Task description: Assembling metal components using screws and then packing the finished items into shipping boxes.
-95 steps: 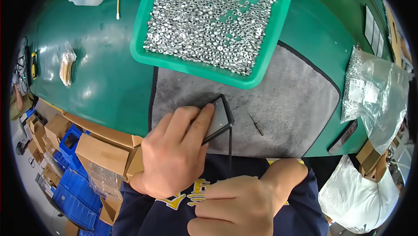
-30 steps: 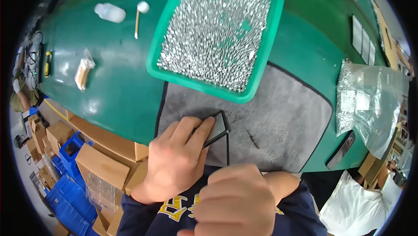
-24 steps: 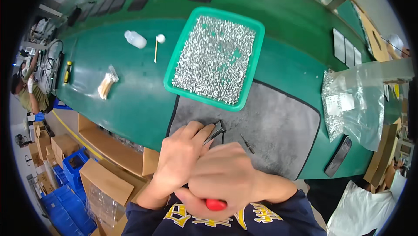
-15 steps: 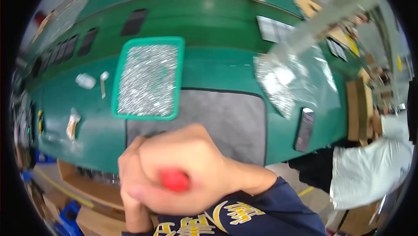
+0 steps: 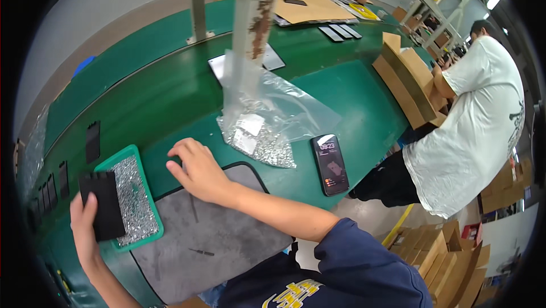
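Note:
A flat black rectangular panel is in my left hand, thumb on its face, fingers hidden behind. It covers the left part of a green tray full of small shiny metal pieces. Above the far edge of a grey mat, my right hand is open, its fingers bent and the thumb apart from them. I see nothing plainly held there. A small dark thin tool lies on the mat.
A clear bag of metal pieces lies beyond the mat, next to a metal post. A phone lies to the right. Black panels line the left. A co-worker stands at a carton; another person sits farther back.
The view has swung right. My hands were close together, one closed round something red-ended; now they are apart, the left holding the black panel. The red-ended thing is out of sight.

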